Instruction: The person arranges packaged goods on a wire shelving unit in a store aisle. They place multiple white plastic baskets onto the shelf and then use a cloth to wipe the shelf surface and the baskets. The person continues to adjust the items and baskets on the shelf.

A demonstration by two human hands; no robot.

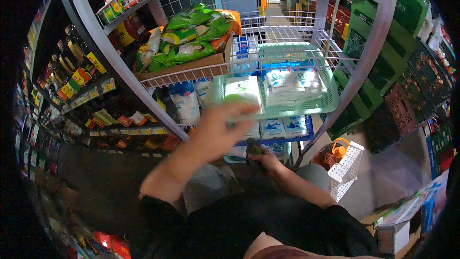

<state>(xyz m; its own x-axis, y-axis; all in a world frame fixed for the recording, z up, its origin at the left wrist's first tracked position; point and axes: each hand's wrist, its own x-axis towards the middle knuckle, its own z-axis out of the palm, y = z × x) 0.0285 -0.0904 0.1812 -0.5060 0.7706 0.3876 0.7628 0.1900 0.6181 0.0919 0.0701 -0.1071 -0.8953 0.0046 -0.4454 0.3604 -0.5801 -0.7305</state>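
Fingers apart, my blurred left hand (230, 124) is raised at the near left edge of a pale green plastic basket (309, 109); nothing shows in its grasp. Lower and to the right, my right hand (267, 160) grips a dark cloth-like item (254, 148). The basket holds a white packet with green print (244, 88) on its left and a stack of white and blue packets (293, 82) on its right. White and blue bags (185, 100) lie left of the basket. Above them, a cardboard box (201, 66) with green and orange packages (190, 39) rests on the wire shelf.
Metal posts (373, 39) frame the wire rack (179, 79). Bottles (72, 54) line shelves at left. Green cartons (384, 50) are stacked at right. A white perforated plastic basket (345, 169) stands near my right knee, and an open cardboard box (399, 233) sits at lower right.
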